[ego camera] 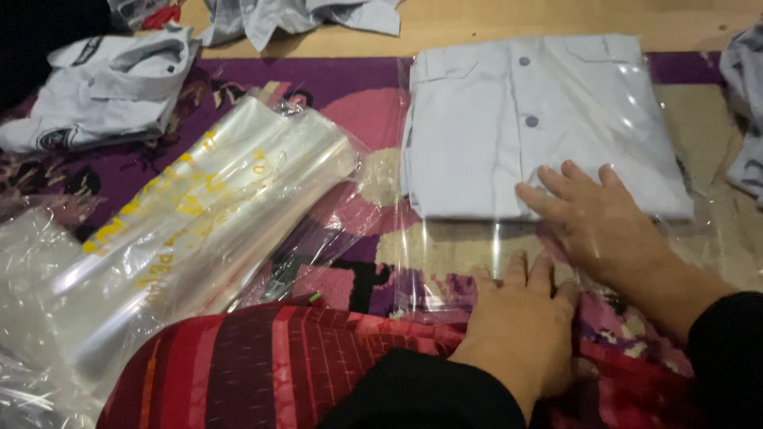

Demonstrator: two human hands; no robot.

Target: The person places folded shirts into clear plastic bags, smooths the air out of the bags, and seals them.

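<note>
A folded white shirt (509,119) with grey buttons lies inside a clear plastic bag (445,262) on a patterned purple rug. My right hand (600,218) rests flat on the bag at the shirt's near edge, fingers spread. My left hand (520,322) presses flat on the open end of the bag, just in front of my red striped lap. Neither hand grips anything.
A thick stack of clear plastic bags with yellow print (199,214) lies to the left. Loose white shirts (103,83) lie at the far left, more (302,16) at the top and at the right edge (743,119). Wooden floor (517,20) shows beyond the rug.
</note>
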